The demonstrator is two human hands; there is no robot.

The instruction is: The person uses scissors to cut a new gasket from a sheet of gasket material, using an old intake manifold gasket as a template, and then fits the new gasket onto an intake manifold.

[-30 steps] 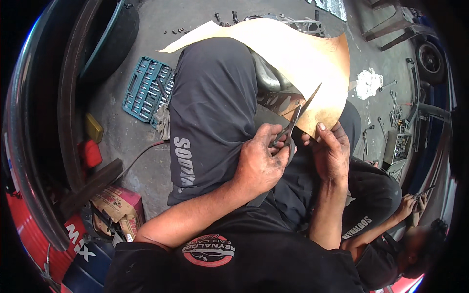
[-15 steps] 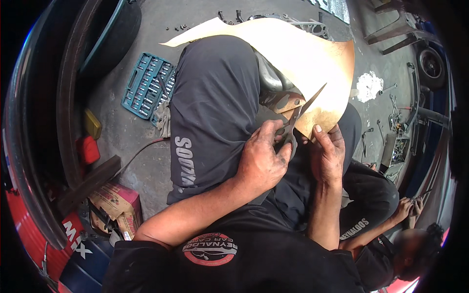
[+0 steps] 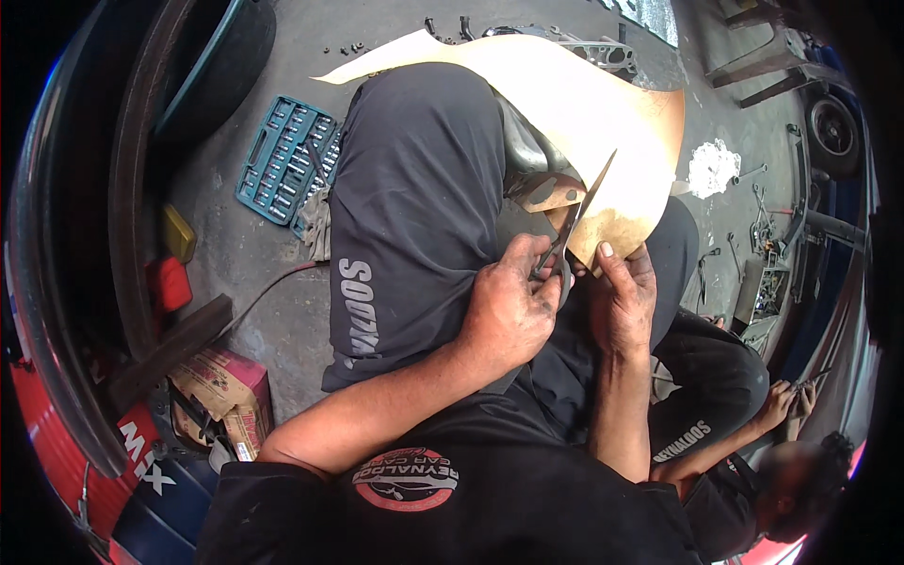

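Observation:
My left hand (image 3: pixel 513 306) is closed round the handles of a pair of dark scissors (image 3: pixel 591 202). Their long blades point up and to the right, lying against a large tan sheet of gasket paper (image 3: pixel 612 113). My right hand (image 3: pixel 623 299) pinches the sheet's near corner between thumb and fingers, just right of the blades. The sheet curves away over my knees, its far part bright with glare. Left of the blades, a smaller tan piece with holes (image 3: pixel 556 191) shows partly under the sheet. My left fingertips are partly hidden behind the scissors.
A teal socket set case (image 3: pixel 273 160) lies open on the floor at left, a grey glove (image 3: pixel 316 226) beside it. Metal parts (image 3: pixel 603 56) lie beyond the sheet. Loose tools (image 3: pixel 758 217) lie at right. A co-worker's hands (image 3: pixel 789 403) hold something thin at lower right.
The scissor blades have come closer together over the sheet. My right hand and the sheet's near corner have shifted slightly left. My left hand has barely moved.

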